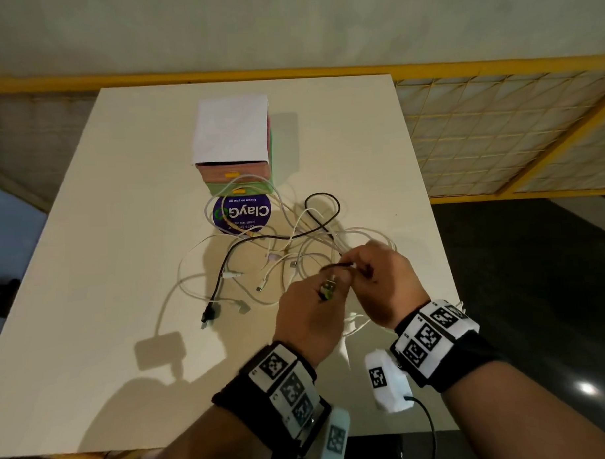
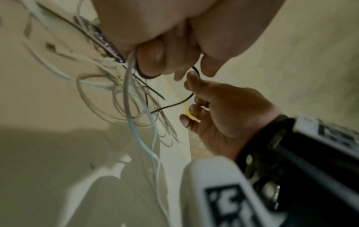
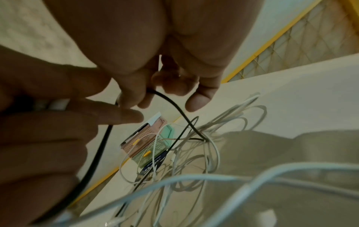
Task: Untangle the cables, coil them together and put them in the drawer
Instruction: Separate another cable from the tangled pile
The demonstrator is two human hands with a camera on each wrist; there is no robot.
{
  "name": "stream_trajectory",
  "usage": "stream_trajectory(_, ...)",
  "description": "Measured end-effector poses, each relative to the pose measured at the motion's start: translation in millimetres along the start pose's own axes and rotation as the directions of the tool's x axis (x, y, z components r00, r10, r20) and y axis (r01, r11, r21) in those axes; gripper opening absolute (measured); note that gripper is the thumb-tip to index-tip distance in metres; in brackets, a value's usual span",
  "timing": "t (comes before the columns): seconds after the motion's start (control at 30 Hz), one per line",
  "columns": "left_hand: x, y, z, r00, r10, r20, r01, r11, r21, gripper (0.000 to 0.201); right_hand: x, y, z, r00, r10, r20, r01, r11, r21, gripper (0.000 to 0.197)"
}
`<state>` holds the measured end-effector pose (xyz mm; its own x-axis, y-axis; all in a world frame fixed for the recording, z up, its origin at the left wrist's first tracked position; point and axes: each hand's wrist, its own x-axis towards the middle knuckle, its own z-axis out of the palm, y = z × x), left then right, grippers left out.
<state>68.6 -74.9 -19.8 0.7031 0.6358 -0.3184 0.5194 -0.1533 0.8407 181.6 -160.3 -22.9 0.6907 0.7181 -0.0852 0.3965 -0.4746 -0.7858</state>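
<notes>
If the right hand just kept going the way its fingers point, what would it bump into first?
Almost at once, the left hand: the right hand points leftward at it, and both pinch the same black cable. Beyond that lies the tangle of white cables on the table, though depth is hard to judge.

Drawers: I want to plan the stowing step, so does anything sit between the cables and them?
Yes. Both drawers are closed, and a loop of white cable hangs across their fronts and yellow handles. The black cable, held by both hands, left and right, is still threaded through the white tangle.
</notes>
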Motion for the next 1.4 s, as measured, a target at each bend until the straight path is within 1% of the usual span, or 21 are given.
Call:
stream_trajectory(0.03,3,-1,0,0.998,-0.042,-0.048,0.038,0.996,-0.086,0.032,1,0,2,0.999,-0.036,0.025,0.038,0.998,-0.058,0.008)
stream_trajectory(0.07,6,0,0,0.993,-0.098,-0.067,0.083,0.978,-0.192,0.037,2,0,4,0.995,-0.088,0.047,0.092,0.992,-0.091,0.011)
stream_trajectory(0.13,10,5,3,0.975,-0.221,-0.041,0.188,0.903,-0.385,0.038,4,-2,8,0.984,-0.151,0.1,0.156,0.987,-0.047,0.01)
stream_trajectory(0.2,11,13,1,0.96,-0.278,0.001,0.243,0.835,-0.494,0.03,5,-8,7,0.978,-0.117,0.172,0.117,0.993,0.012,0.019)
stream_trajectory(0.3,19,16,-12,0.93,-0.352,-0.104,0.229,0.778,-0.585,0.028,6,-8,6,0.975,-0.046,0.217,0.043,0.999,0.016,0.019)
stream_trajectory(0.37,23,10,-14,0.921,-0.374,-0.109,0.217,0.724,-0.655,0.031,7,-6,9,0.976,-0.031,0.214,0.028,0.999,0.017,0.023)
stream_trajectory(0.47,17,13,-6,0.963,-0.267,-0.034,0.179,0.728,-0.662,0.024,12,-9,12,0.974,-0.086,0.208,0.079,0.996,0.043,0.031)
stream_trajectory(0.53,22,18,-10,0.953,-0.291,-0.08,0.163,0.72,-0.674,0.016,16,-10,13,0.972,-0.12,0.204,0.114,0.993,0.042,0.031)
stream_trajectory(0.63,36,12,-17,0.933,-0.34,-0.118,0.147,0.66,-0.737,0.019,21,-7,14,0.984,-0.08,0.161,0.082,0.997,-0.004,0.022)
stream_trajectory(0.73,28,14,-7,0.969,-0.236,-0.074,0.128,0.735,-0.666,0.015,25,-7,13,0.985,-0.105,0.135,0.11,0.994,-0.027,0.028)
stream_trajectory(0.77,27,16,-5,0.968,-0.23,-0.097,0.117,0.762,-0.637,0.015,25,-8,14,0.983,-0.121,0.14,0.126,0.992,-0.026,0.028)
stream_trajectory(0.83,31,20,-10,0.942,-0.285,-0.177,0.103,0.749,-0.654,0.017,24,-6,15,0.98,-0.116,0.162,0.123,0.992,-0.036,0.023)
stream_trajectory(0.9,39,21,-19,0.935,-0.306,-0.181,0.102,0.718,-0.688,0.021,24,-1,13,0.983,-0.045,0.177,0.06,0.995,-0.079,0.022)
stream_trajectory(0.97,40,21,-18,0.957,-0.249,-0.149,0.106,0.777,-0.621,0.017,26,1,10,0.984,-0.003,0.178,0.018,0.996,-0.083,0.023)
stream_trajectory(1.07,36,25,-7,0.977,-0.173,-0.124,0.073,0.819,-0.57,0.015,30,-7,7,0.988,-0.038,0.148,0.045,0.998,-0.046,0.029)
stream_trajectory(1.13,42,29,-8,0.967,-0.199,-0.162,0.065,0.802,-0.594,0.017,32,-8,8,0.986,-0.049,0.161,0.055,0.998,-0.032,0.029)
stream_trajectory(1.2,48,30,-10,0.965,-0.207,-0.164,0.045,0.74,-0.671,0.018,34,-5,10,0.985,-0.003,0.174,0.012,0.999,-0.052,0.027)
stream_trajectory(1.23,49,28,-9,0.968,-0.19,-0.163,0.032,0.739,-0.673,0.018,35,-3,10,0.985,0.021,0.17,-0.011,0.998,-0.059,0.027)
stream_trajectory(1.33,47,25,-2,0.976,-0.12,-0.181,0.003,0.841,-0.54,0.018,36,-5,10,0.991,-0.013,0.135,0.022,0.997,-0.072,0.026)
stream_trajectory(1.37,50,24,-3,0.969,-0.152,-0.194,0.025,0.842,-0.539,0.021,35,-6,10,0.99,-0.034,0.136,0.042,0.997,-0.062,0.026)
stream_trajectory(1.4,54,24,-6,0.961,-0.204,-0.189,0.054,0.803,-0.594,0.022,33,-6,11,0.988,-0.04,0.149,0.048,0.998,-0.047,0.027)
